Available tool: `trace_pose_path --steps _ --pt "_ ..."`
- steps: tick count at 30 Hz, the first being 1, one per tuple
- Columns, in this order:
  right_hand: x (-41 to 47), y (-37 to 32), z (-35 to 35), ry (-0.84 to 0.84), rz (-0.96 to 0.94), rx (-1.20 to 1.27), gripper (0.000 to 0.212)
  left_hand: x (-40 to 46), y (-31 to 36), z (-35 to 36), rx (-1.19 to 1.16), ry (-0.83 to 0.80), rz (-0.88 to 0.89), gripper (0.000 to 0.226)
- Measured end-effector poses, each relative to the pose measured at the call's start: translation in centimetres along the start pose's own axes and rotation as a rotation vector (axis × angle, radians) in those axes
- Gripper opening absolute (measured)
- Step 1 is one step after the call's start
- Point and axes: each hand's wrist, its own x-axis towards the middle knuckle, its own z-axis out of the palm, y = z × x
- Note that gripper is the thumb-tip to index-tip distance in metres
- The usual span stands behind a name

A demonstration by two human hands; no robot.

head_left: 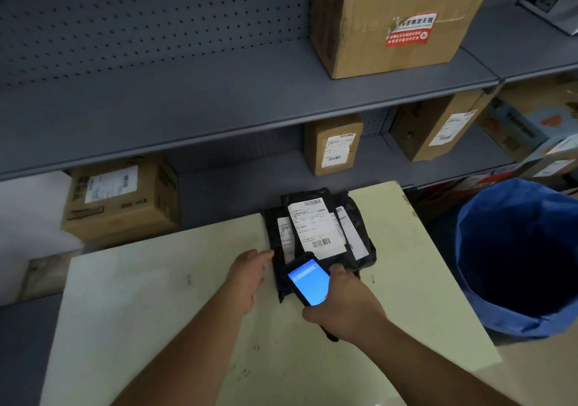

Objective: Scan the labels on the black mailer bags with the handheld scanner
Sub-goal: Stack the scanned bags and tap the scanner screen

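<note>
A stack of black mailer bags (359, 215) lies at the far edge of the pale table (156, 296), white labels face up. The top label (316, 227) carries a barcode near its lower right corner. My right hand (347, 308) grips the handheld scanner (308, 280), whose blue screen is lit; its front end hovers just over the near edge of the stack. My left hand (250, 276) rests flat on the table, fingertips touching the left edge of the bags.
A blue-lined bin (519, 258) stands right of the table. Grey metal shelves (219, 102) behind hold cardboard boxes: a large one (397, 21) up top, smaller labelled ones (333, 144) (122, 196) below.
</note>
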Motion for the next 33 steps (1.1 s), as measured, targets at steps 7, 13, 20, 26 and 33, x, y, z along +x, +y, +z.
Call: trace_pose_path --steps 7,13,20,26,33 --pt "-1.3 -1.4 4.3 0.028 0.003 0.012 0.056 -1.9 -3.9 -4.9 -0.029 0.067 -0.064 0.068" --pt "-2.7 -1.1 8.5 0.031 0.025 0.032 0.064 -2.8 -7.5 -7.7 0.07 0.078 -0.064 0.075" --pt "-4.2 0.2 12.3 0.065 0.116 0.056 0.063 -5.3 -10.4 -9.1 0.214 0.096 -0.024 0.065" --pt "-5.1 2.2 15.2 0.148 0.196 0.088 0.072 -5.8 -12.7 -9.8 0.263 0.086 -0.036 0.064" --pt "-5.0 3.9 17.3 0.126 0.265 0.092 0.075 -5.7 -13.9 -9.6 0.305 0.076 -0.05 0.06"
